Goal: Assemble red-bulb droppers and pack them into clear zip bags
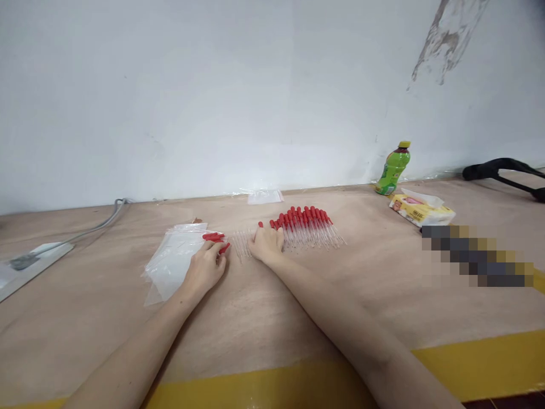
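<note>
My left hand (206,267) rests by the plastic bags, its fingers closed on a red rubber bulb (224,248). More loose red bulbs (214,236) lie just beyond those fingertips. Curled over the row of glass tubes is my right hand (266,243), closed around a dropper whose red bulb (260,225) pokes out past the knuckles; its tube is hidden. Left of that hand, several thin clear tubes (242,245) without bulbs lie side by side. On its right spreads a row of droppers (313,227) with red bulbs pointing toward the wall.
Clear plastic bags (170,261) are stacked at the left. A green bottle (394,169) stands near the wall, behind a yellow tissue pack (421,211). A grey cable (97,224) and a black frame-like object (502,170) lie at opposite sides. Yellow tape (481,363) edges the table.
</note>
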`<action>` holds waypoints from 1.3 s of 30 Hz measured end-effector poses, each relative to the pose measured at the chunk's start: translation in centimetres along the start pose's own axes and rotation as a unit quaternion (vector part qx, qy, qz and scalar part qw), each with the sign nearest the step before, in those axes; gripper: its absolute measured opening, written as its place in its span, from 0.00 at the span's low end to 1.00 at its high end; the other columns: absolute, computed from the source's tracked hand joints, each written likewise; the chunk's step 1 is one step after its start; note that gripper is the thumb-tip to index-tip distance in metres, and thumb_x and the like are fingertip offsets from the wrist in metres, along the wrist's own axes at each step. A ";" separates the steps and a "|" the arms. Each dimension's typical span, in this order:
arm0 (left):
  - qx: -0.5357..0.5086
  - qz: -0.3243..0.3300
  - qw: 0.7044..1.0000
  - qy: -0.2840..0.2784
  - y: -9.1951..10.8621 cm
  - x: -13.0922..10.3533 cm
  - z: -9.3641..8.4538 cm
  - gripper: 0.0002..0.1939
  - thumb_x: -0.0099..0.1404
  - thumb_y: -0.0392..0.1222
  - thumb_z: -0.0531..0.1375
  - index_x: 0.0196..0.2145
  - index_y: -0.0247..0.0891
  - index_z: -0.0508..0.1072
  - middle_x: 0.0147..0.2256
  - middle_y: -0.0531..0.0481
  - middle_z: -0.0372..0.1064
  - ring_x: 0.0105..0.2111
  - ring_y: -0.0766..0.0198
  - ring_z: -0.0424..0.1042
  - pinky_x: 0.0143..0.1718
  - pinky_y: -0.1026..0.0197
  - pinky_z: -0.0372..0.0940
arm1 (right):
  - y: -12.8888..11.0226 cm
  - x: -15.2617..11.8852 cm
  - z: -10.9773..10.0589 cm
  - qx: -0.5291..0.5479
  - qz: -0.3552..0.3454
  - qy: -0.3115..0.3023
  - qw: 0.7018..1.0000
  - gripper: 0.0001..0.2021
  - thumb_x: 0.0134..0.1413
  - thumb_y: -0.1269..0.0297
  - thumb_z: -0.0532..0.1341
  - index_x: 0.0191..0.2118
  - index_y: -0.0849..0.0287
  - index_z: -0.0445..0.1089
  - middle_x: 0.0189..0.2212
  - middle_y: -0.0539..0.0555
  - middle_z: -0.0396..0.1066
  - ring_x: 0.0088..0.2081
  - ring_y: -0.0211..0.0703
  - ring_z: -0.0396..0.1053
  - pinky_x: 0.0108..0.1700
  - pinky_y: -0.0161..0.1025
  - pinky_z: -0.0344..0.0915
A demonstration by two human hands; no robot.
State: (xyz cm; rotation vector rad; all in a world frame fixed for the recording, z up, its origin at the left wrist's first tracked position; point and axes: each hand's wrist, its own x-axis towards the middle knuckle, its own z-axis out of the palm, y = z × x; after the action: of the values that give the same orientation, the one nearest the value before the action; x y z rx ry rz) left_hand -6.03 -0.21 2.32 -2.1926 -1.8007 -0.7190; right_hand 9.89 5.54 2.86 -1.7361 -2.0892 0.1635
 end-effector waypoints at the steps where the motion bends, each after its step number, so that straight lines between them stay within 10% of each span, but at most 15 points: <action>1: -0.002 0.004 1.000 0.004 0.1 -0.1 -0.1 0.15 0.54 0.34 0.50 0.38 0.35 0.71 0.36 0.45 0.67 0.31 0.60 0.69 0.33 0.59 0.64 | -0.3 0.0 0.1 0.000 0.008 -0.008 1.000 0.12 0.48 0.61 0.52 0.32 0.62 0.70 0.32 0.61 0.71 0.42 0.50 0.65 0.45 0.47 0.47; 13: -0.135 0.062 0.989 0.024 3.1 -1.2 -0.8 0.08 0.58 0.41 0.54 0.33 0.36 0.71 0.30 0.49 0.67 0.29 0.63 0.67 0.30 0.62 0.64 | 1.4 -2.2 -2.1 0.010 -0.013 0.000 1.000 0.13 0.54 0.63 0.49 0.35 0.65 0.67 0.34 0.63 0.70 0.37 0.48 0.66 0.42 0.44 0.52; 22: -0.283 0.045 0.953 -0.095 7.3 -2.4 -0.2 0.12 0.62 0.44 0.51 0.38 0.38 0.70 0.34 0.48 0.65 0.32 0.64 0.67 0.30 0.64 0.62 | 11.0 -8.0 -3.9 0.106 -0.314 0.085 0.940 0.11 0.57 0.69 0.48 0.44 0.60 0.63 0.35 0.56 0.69 0.36 0.40 0.64 0.41 0.40 0.54; 39: -0.421 -0.014 0.898 -0.128 7.5 -2.6 1.2 0.11 0.60 0.46 0.54 0.34 0.35 0.69 0.26 0.52 0.67 0.26 0.67 0.66 0.28 0.65 0.61 | 10.7 -9.1 -3.5 0.157 -0.352 0.101 0.917 0.09 0.56 0.68 0.52 0.40 0.59 0.67 0.27 0.51 0.69 0.30 0.36 0.64 0.39 0.40 0.51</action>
State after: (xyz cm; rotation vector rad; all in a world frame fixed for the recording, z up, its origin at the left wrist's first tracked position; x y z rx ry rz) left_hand 1.17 -3.63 1.03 -2.8938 -1.8503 -1.5024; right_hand 22.19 -1.48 0.10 -0.7170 -2.2365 0.0904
